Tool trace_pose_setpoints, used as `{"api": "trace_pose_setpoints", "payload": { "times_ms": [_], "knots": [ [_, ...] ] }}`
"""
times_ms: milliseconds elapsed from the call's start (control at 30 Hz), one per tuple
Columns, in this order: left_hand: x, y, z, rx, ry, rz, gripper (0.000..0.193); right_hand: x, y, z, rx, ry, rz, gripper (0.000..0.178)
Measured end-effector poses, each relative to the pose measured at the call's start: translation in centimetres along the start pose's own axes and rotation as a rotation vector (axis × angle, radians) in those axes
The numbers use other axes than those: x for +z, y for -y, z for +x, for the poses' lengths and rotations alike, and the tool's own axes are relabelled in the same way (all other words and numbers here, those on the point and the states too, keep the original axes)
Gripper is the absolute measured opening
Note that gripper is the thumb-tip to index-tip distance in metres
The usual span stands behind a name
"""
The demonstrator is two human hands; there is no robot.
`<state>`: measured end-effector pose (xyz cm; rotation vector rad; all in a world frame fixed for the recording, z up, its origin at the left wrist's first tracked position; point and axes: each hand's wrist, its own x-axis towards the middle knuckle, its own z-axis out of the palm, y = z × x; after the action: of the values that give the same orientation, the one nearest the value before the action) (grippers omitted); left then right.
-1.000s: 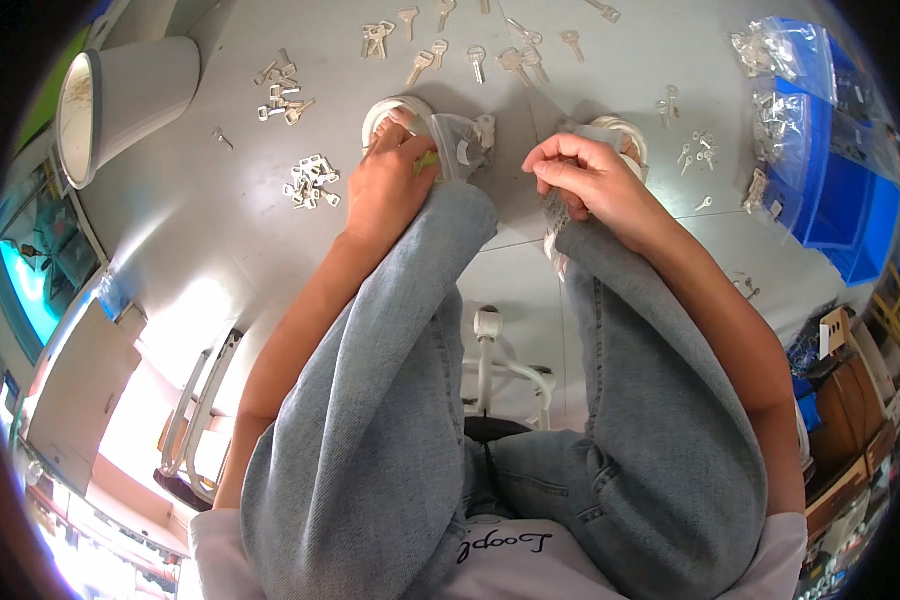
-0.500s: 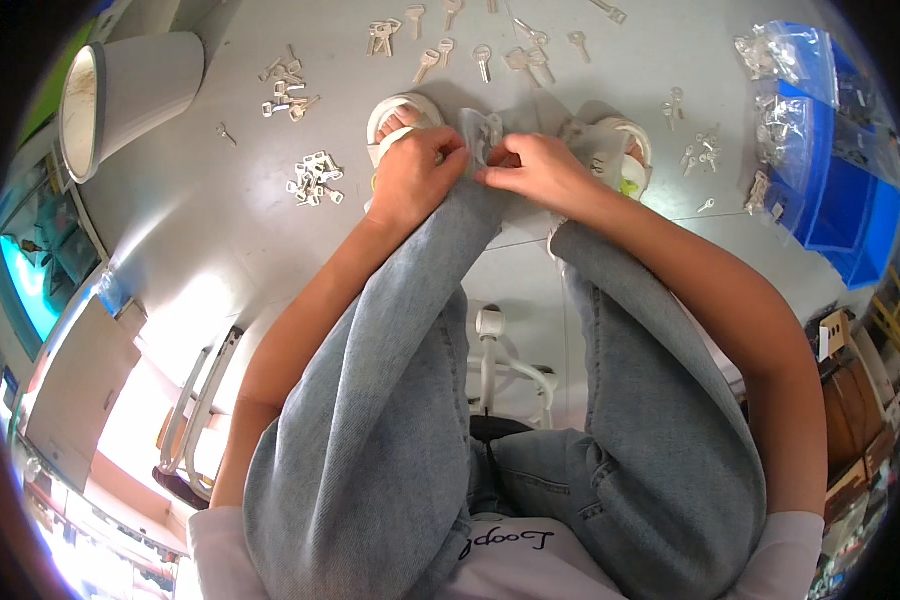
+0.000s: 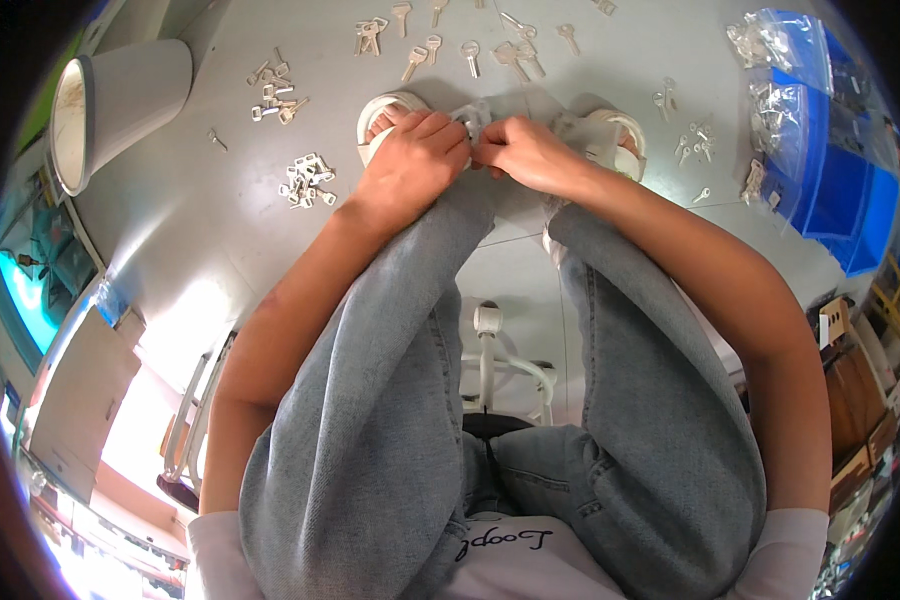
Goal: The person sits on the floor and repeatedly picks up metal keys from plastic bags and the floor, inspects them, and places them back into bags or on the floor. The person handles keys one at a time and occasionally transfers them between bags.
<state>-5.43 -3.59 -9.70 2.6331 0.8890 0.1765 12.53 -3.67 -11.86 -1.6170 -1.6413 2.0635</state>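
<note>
Between my feet, a small clear plastic bag (image 3: 475, 112) is pinched by both hands, with something light and metallic inside that I cannot make out clearly. My left hand (image 3: 417, 152) has its back turned up and its fingers curled over the bag's left edge. From the other side, my right hand (image 3: 530, 155) grips the bag with thumb and fingers closed, close against the left fingertips. Beyond the hands, loose key blanks (image 3: 471, 60) lie spread on the grey floor. A heap of keys (image 3: 308, 182) rests left of my left hand.
Another key cluster (image 3: 280, 97) and a single key (image 3: 217, 140) lie at the left, near a white bin (image 3: 140, 110). Small keys (image 3: 696, 143) are at the right, beside blue trays (image 3: 832, 205) with clear bags of keys (image 3: 762, 42). A white chair base (image 3: 487, 320) stands between my legs.
My left hand has rolled over so its back faces up, and my right fingers have closed in toward it. The bag is more bunched and covered by the hands. The view has shifted slightly.
</note>
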Motion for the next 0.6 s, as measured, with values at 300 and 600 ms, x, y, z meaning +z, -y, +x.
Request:
{"api": "trace_pose_setpoints", "payload": {
  "times_ms": [300, 600],
  "knots": [
    [1.8, 0.4, 2.2, -0.048, 0.458, 0.228, 0.013, -6.8, 1.1, -7.4, 0.026, -0.231, 0.616, 0.023],
    [5.4, 1.5, 1.9, -0.126, 0.379, 0.174, 0.012, -8.5, -1.2, -12.4, -0.064, -0.499, 0.792, 0.023]
  ]
}}
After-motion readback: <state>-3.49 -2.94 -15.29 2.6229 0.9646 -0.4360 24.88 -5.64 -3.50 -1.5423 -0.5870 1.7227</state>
